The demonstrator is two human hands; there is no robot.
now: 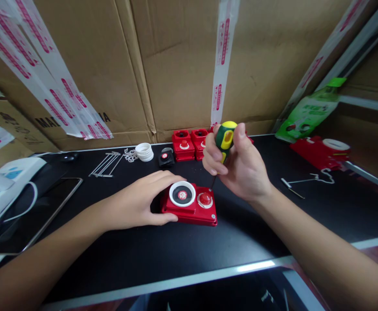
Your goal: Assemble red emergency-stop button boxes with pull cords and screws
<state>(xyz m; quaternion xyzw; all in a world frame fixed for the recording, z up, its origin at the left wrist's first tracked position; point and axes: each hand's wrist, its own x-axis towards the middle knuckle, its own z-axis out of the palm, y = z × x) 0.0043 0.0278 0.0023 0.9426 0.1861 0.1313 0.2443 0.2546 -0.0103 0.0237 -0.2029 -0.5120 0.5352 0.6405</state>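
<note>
A red box-shaped device (189, 216) lies on the black table, with a white ring around a black round dial (182, 194) and a red dome in a white collar (205, 199). My left hand (143, 198) grips its left end, thumb in front and fingers behind. In my right hand (240, 164) is a screwdriver (226, 138) with a green and yellow handle. The shaft points down, and its tip meets a screw at the device's back right corner. Another screw (213, 216) shows at the front right corner.
Behind stand several red housings (184, 144), a black dial part (166, 157), stacked white rings (144, 151) and metal rods (106, 164). A tablet (40, 211) and a white power strip (11, 181) lie left. Right are a green bottle (308, 112), another red device (320, 153) and a T-shaped rod (292, 182).
</note>
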